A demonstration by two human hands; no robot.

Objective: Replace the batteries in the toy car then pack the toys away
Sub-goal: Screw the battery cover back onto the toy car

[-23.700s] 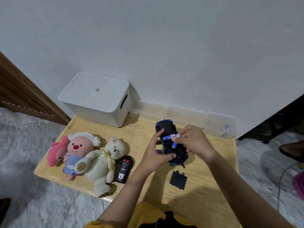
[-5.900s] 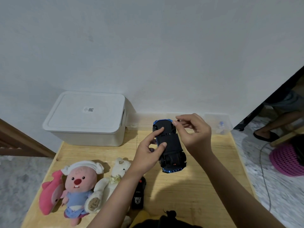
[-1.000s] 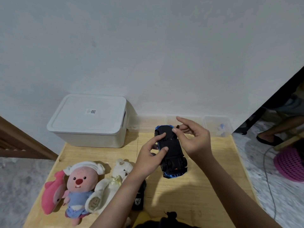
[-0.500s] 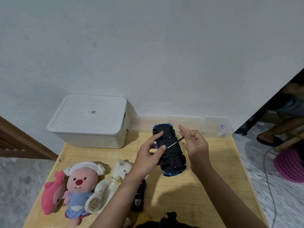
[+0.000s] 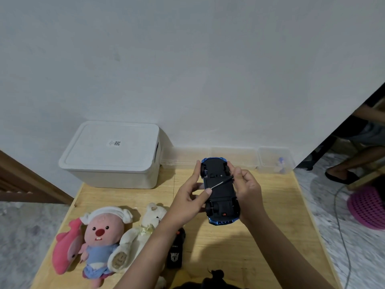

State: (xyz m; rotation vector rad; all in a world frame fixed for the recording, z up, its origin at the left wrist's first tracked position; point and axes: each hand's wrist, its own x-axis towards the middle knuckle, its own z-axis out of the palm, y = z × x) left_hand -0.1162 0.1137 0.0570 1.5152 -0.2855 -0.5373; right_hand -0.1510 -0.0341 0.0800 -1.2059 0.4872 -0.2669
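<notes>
Toy car (image 5: 219,190) is belly-up above the worktop (image 5: 270,226), long axis running away from the person, btwn 2 hands. Left hand (image 5: 187,202) grips its left side; right hand (image 5: 246,188) pinches a screwdriver (image 5: 221,182) laid diagonally across the underside.

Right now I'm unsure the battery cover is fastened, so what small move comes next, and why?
Probably set the screwdriver tip into the cover screw: the right hand pinches it slanted across the upturned toy car, which the left hand steadies.
</notes>
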